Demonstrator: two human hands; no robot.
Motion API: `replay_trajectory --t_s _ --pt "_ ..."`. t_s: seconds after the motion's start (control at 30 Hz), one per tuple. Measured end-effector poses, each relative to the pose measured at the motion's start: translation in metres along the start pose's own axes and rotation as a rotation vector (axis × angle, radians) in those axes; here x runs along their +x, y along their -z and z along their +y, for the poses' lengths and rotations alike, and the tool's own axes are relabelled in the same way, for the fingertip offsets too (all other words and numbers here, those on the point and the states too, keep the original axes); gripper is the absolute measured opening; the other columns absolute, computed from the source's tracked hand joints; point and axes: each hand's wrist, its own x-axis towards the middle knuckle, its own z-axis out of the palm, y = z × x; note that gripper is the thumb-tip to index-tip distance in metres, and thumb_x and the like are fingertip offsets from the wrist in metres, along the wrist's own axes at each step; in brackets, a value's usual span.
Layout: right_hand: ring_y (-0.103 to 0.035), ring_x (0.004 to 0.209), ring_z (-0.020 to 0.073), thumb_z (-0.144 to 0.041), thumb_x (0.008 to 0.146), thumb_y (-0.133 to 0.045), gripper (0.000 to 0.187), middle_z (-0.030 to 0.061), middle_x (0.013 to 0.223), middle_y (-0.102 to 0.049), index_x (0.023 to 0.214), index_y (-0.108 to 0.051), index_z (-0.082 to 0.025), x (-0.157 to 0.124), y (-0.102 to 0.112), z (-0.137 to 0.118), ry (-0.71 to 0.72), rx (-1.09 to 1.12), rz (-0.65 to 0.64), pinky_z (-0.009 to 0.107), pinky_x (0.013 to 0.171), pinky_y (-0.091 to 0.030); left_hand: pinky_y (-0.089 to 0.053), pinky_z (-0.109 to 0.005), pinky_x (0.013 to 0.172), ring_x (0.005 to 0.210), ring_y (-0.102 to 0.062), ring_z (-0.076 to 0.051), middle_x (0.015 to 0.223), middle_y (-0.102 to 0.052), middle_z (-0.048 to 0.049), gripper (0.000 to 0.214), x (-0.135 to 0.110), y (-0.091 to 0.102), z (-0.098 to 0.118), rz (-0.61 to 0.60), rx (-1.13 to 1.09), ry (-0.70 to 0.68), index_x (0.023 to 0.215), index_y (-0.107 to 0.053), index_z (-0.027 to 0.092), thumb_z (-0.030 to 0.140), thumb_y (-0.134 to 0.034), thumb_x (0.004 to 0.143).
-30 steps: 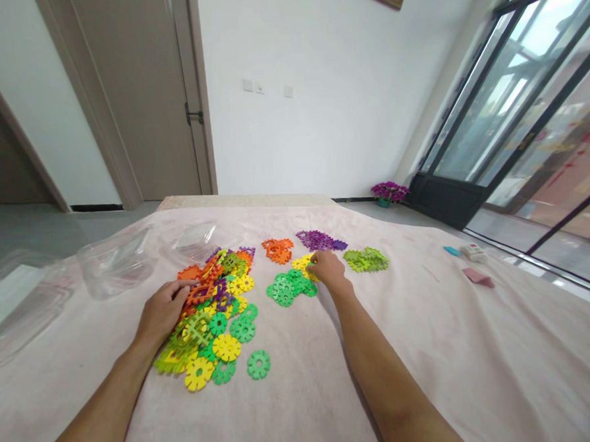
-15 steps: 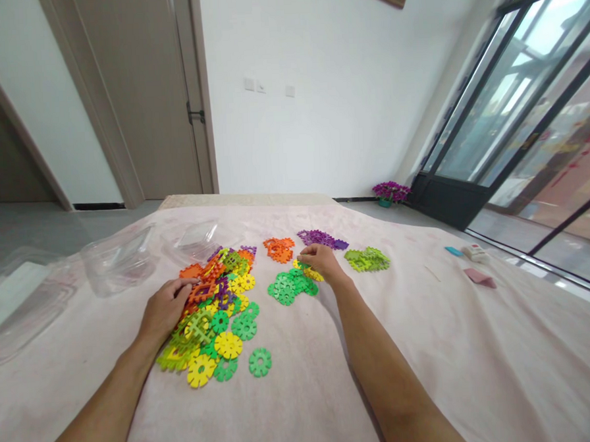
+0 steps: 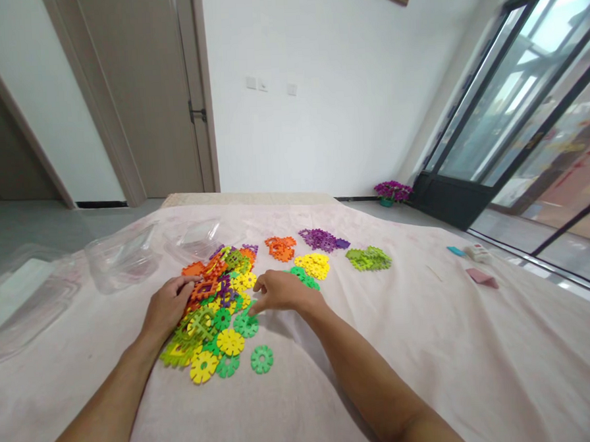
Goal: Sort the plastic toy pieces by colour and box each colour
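Note:
A mixed pile of flat plastic interlocking pieces lies in front of me, with yellow snowflake discs (image 3: 231,342), green snowflake discs (image 3: 261,359), orange square pieces (image 3: 204,291) and lime-green pieces (image 3: 200,323). My left hand (image 3: 167,309) rests on the pile's left side, fingers stretched over the orange pieces and holding nothing visible. At the right edge of the pile hovers my right hand (image 3: 281,291), its thumb and fingertips apart close to the green and yellow discs. It partly covers a separate group of green discs (image 3: 305,278).
Beyond my right hand lie single-colour groups: orange (image 3: 280,248), purple (image 3: 320,239), yellow (image 3: 313,266) and lime green (image 3: 369,258). Clear plastic containers (image 3: 121,256) stand at the left. A pink cloth (image 3: 482,278) and a small white box (image 3: 477,253) lie far right.
My right hand has moved left and toward me, from the yellow group to the mixed pile, and its fingers have spread. My left hand stays on the pile.

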Motion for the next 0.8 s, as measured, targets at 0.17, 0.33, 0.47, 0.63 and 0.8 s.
replay_trajectory --t_s 0.17,0.33,0.47,0.63,0.8 --pt "-0.067 0.092 0.0269 -0.065 0.061 -0.082 0.064 0.0094 0.112 -0.069 0.107 -0.07 -0.023 -0.006 -0.015 -0.015 -0.02 -0.117 -0.014 0.031 0.07 -0.046 -0.044 -0.033 0.102 0.113 -0.064 -0.024 0.12 -0.072 -0.0035 0.04 0.0 0.0 0.0 0.004 -0.013 0.008 0.109 -0.075 0.025 0.043 -0.045 0.088" --pt "-0.065 0.084 0.0225 -0.058 0.063 -0.083 0.053 0.0044 0.1 -0.07 0.099 -0.067 -0.023 -0.003 -0.02 -0.016 -0.051 -0.045 -0.067 0.027 0.062 -0.04 -0.045 -0.034 0.101 0.112 -0.064 -0.025 0.12 -0.072 -0.0044 0.041 0.0 -0.001 0.001 0.02 -0.014 -0.007 0.107 -0.075 0.024 0.044 -0.045 0.088" --pt "-0.063 0.083 0.0175 -0.043 0.063 -0.087 0.055 0.0006 0.1 -0.07 0.108 -0.064 -0.024 0.001 -0.028 -0.015 -0.036 0.096 -0.071 0.023 0.061 -0.038 -0.045 -0.034 0.101 0.111 -0.065 -0.024 0.12 -0.072 -0.0037 0.041 -0.001 -0.001 0.001 0.023 -0.014 0.003 0.108 -0.075 0.025 0.045 -0.045 0.088" --pt "-0.06 0.077 0.013 -0.031 0.065 -0.086 0.045 -0.0013 0.094 -0.069 0.104 -0.066 -0.021 0.005 -0.03 -0.01 0.019 0.227 -0.114 0.02 0.059 -0.038 -0.047 -0.033 0.099 0.111 -0.065 -0.024 0.119 -0.073 -0.0034 0.04 -0.001 -0.001 0.001 0.038 -0.005 -0.01 0.106 -0.076 0.025 0.045 -0.046 0.087" --pt "-0.06 0.073 0.0115 -0.023 0.068 -0.082 0.038 -0.0006 0.091 -0.069 0.104 -0.068 -0.021 0.001 0.002 0.003 -0.027 0.228 -0.04 0.02 0.058 -0.038 -0.047 -0.033 0.099 0.109 -0.066 -0.024 0.118 -0.073 -0.0038 0.041 -0.002 0.0 0.003 0.038 -0.006 -0.027 0.105 -0.076 0.025 0.046 -0.045 0.088"
